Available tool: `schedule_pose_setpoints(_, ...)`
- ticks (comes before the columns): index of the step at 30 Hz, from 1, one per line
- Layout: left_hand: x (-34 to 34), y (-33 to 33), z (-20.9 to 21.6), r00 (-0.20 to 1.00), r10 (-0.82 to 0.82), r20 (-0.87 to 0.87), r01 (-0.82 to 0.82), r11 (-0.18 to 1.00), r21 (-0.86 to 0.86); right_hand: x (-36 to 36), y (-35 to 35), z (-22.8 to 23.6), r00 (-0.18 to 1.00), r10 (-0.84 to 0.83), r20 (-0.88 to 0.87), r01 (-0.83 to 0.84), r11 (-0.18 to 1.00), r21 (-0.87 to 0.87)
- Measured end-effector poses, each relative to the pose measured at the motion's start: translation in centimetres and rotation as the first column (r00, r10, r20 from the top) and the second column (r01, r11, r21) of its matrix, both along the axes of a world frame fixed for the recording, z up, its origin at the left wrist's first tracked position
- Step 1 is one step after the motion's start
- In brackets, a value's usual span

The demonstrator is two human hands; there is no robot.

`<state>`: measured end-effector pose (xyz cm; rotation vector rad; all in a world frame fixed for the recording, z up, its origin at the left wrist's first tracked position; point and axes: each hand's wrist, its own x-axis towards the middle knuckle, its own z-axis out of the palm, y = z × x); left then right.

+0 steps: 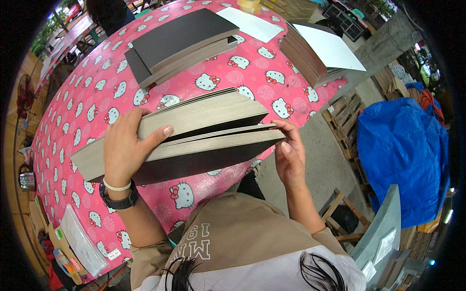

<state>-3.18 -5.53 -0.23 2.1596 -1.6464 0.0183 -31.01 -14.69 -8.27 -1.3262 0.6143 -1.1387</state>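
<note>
In front of me a thick stack of black-faced boards [208,116] with pale grey edges is held tilted on edge over the table. A dark gap splits it into two bundles toward the right end. My left hand [124,140] is closed around the left part, thumb lying across the board edges. At the right corner, by the gap, my right hand [292,157] has its curled fingers against the edges of a few boards, with the thumb bent below. Its fingertips are partly hidden behind the boards.
Across the pink patterned table [73,140] lie another black board stack [184,36] and, farther right, a stack topped by a white sheet [330,46]. Plastic-wrapped sheets [85,242] sit at the near left edge. A blue tarp [403,155] and wooden pallets [344,114] stand right.
</note>
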Motion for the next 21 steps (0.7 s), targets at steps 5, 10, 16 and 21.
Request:
schedule_pose_setpoints(5, -0.14, -0.1, 0.27, 1.0, 0.0, -0.012, 0.0, 1.0, 0.011, -0.15, -0.24, -0.15, 1.0, 0.004, -0.007, -0.004, 1.0, -0.019)
schedule_pose_setpoints(10, -0.13, -0.09, 0.15, 1.0, 0.002, -0.013, -0.002, 1.0, 0.006, 0.06, 0.2, -0.11, 1.0, 0.004, 0.029, -0.004, 1.0, -0.001)
schedule_pose_setpoints(16, -0.1, 0.0, 0.17, 1.0, 0.01, -0.003, -0.01, 1.0, 0.015, 0.36, -0.1, 0.69, 0.999, 0.041, -0.032, -0.041, 0.999, -0.016)
schedule_pose_setpoints(21, 0.11, -0.08, 0.0, 1.0, -0.008, -0.016, 0.008, 1.0, 0.018, 0.23, -0.51, 0.62, 0.99, 0.039, -0.132, -0.054, 0.992, -0.111)
